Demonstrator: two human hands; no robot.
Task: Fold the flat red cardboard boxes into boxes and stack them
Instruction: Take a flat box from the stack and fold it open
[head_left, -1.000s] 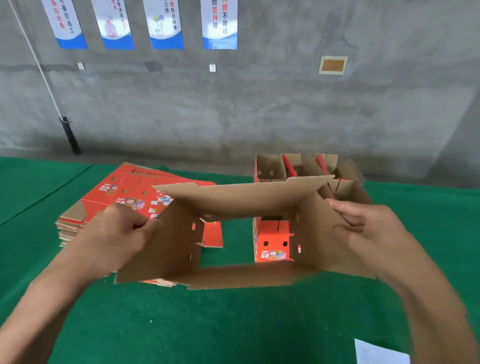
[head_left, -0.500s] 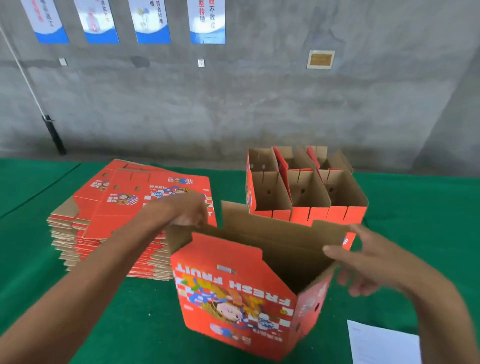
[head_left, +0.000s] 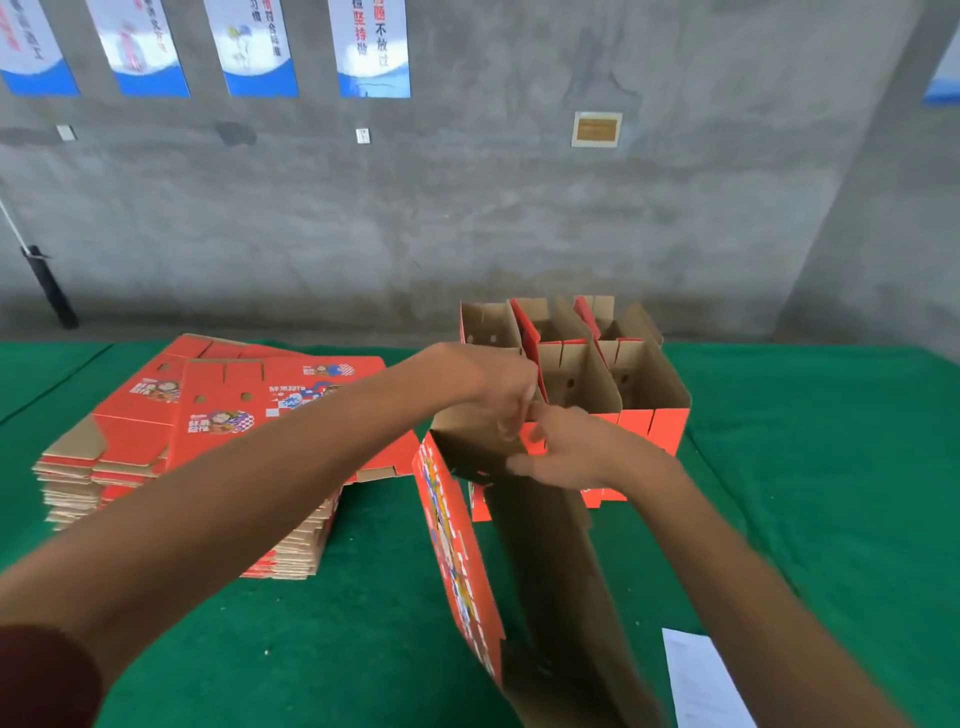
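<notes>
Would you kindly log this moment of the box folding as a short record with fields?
surface: green table
box in work: opened red box, held at its far end
left hand: fingers curled on the box's far flap
right hand: grips the same far edge
flat stock: pile of flat red boxes, left of the box
finished: folded boxes grouped behind the hands
other: white paper at near right

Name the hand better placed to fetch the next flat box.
Left hand. Its arm already crosses above the flat stack on the left; the right hand is farther, holding the box.
</notes>
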